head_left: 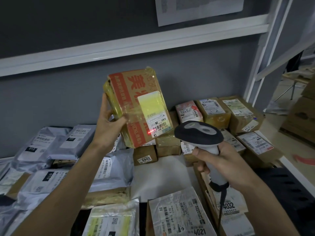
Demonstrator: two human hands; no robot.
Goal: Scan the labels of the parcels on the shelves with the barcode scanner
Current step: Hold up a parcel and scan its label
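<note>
— Parcels everywhere; which one's up?
— One taped cardboard box (136, 108), centre frame, raised off the shelf (163, 169). Left hand (109, 123) clasps its left edge, thumb across the front. Looks stiff and light, though the glossy tape may be slippery.
— Scanner?
— One barcode scanner (199, 133), right hand (219, 160) wrapped round its handle; red dot beside the label (153, 114).

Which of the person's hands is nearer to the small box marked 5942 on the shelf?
Left. The left hand holds the taped box just above and left of the 5942 box. The right hand grips the scanner further off, to its right.
</note>
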